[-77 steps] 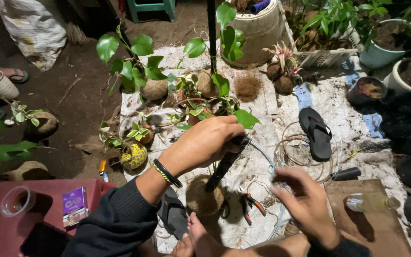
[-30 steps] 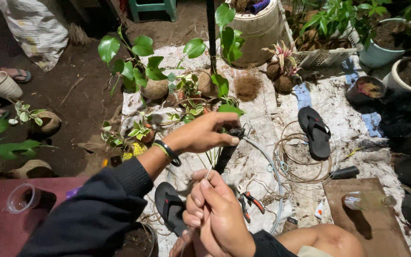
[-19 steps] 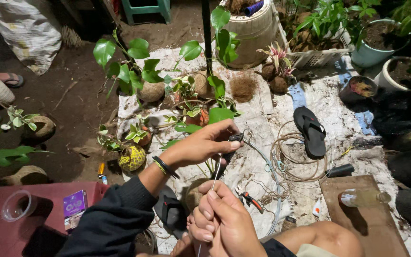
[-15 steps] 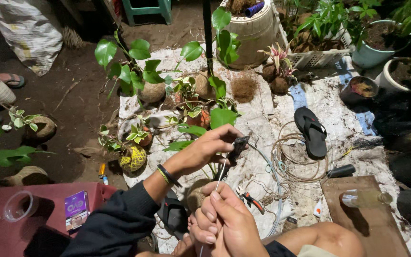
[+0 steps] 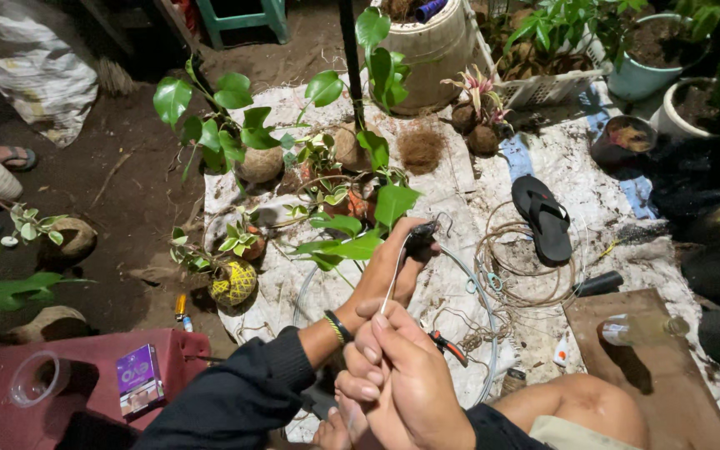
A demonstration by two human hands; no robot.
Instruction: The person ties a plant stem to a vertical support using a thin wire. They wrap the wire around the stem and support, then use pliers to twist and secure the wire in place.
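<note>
Wire stretched over a soil-strewn white sheet (image 5: 543, 167)

A thin wire (image 5: 393, 275) is pinched by right hand (image 5: 402, 375) fingers; black pliers (image 5: 420, 237) are gripped by the left hand (image 5: 393, 267), now raised higher than before.

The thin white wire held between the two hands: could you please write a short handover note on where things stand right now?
Left hand: raised over the white sheet, closed around a small dark tool at the wire's far end.
Right hand: nearer the camera, fingers pinching the thin white wire, which runs straight between both hands.
Nearby: red-handled pliers, a coil of brown wire and a black sandal on the sheet; moss-ball plants to the left.
Done or left: cannot tell from this view.
</note>
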